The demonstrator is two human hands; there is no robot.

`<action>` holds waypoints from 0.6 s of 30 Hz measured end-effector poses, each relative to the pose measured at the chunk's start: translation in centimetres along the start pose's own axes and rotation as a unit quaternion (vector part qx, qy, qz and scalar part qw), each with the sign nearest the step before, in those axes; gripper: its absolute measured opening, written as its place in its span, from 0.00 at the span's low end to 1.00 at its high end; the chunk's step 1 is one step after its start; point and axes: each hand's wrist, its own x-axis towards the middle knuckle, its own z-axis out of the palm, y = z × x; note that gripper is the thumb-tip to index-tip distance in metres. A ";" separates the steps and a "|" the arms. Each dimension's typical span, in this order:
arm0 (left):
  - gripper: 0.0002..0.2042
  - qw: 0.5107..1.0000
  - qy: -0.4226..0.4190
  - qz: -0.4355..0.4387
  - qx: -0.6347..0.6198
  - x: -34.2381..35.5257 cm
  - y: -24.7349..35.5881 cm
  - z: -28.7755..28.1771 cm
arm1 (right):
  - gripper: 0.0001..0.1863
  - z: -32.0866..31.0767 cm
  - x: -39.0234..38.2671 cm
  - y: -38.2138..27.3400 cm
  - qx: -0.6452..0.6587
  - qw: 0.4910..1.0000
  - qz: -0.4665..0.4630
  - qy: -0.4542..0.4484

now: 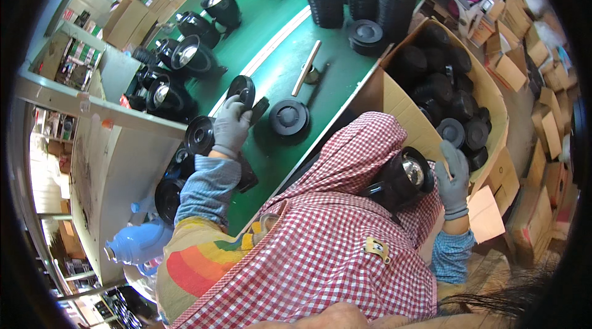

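Note:
My left hand (231, 127), in a grey glove, is over the green table with its fingers closed on the edge of a black round lid (242, 90). Just right of it another black round lid (289, 118) lies flat on the tabletop. A black pot with a shiny metal inside (404, 180) rests tilted on my lap, against the red checked apron (333, 236). Beside its rim is my right hand (453, 175), also gloved, with thumb and fingers apart and nothing seen between them. More black round lids (200, 135) sit left of my left hand.
An open cardboard box (394, 110) full of black round parts stands at my right. Stacks of black lids (324, 2) and several black pots (192, 56) stand farther along the green table (262, 162). A wooden stick (306, 69) lies there. A blue jug (140, 242) is at lower left.

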 end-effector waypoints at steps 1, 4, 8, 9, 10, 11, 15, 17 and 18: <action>0.09 0.983 -0.013 -0.058 -0.176 0.5 2.0 -0.1 | 0.24 -0.5 0.8 -1.5 -0.028 0.998 -0.045 0.017; 0.17 0.848 -0.152 -0.072 -0.502 1.5 9.4 0.0 | 0.27 -0.2 4.6 -7.3 -0.013 0.980 -0.199 -0.004; 0.18 0.706 -0.276 -0.061 -0.649 2.7 19.1 4.4 | 0.45 4.3 8.7 -11.0 -0.053 0.970 -0.235 -0.024; 0.17 0.650 -0.311 -0.078 -0.689 2.7 22.3 4.6 | 0.45 5.9 9.9 -10.7 -0.053 0.971 -0.234 0.001; 0.17 0.627 -0.350 -0.045 -0.695 3.0 23.3 5.6 | 0.43 7.2 10.8 -9.6 -0.081 0.965 -0.243 0.052; 0.17 0.602 -0.384 -0.014 -0.699 3.3 24.0 6.4 | 0.42 8.0 11.5 -8.5 -0.107 0.956 -0.254 0.100; 0.29 0.769 -0.419 0.078 -0.476 5.0 23.0 5.4 | 0.34 2.0 10.4 -5.4 0.149 0.973 -0.116 0.129; 0.28 0.903 -0.291 0.279 -0.148 5.3 16.5 6.1 | 0.31 -1.5 8.4 0.2 0.451 0.886 0.105 -0.016; 0.30 0.897 -0.263 0.354 -0.023 5.0 13.7 6.1 | 0.30 -2.5 6.5 5.1 0.319 0.939 0.126 -0.006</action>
